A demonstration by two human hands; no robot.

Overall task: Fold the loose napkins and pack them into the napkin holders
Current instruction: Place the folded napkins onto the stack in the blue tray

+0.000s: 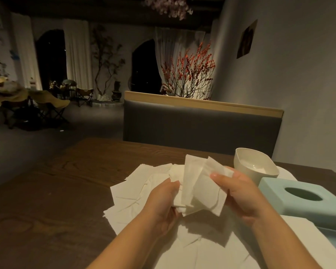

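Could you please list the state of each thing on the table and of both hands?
left hand: grips the held napkins' lower edge
right hand: pinches the held napkins
held napkins: folded, fanned, lifted
loose napkins: flat on the table
white bowl: upright, open
blue holder: slot empty

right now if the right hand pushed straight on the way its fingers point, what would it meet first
The right hand points left, gripping folded napkins. Past them, it would likely meet the left hand first; depth is unclear.
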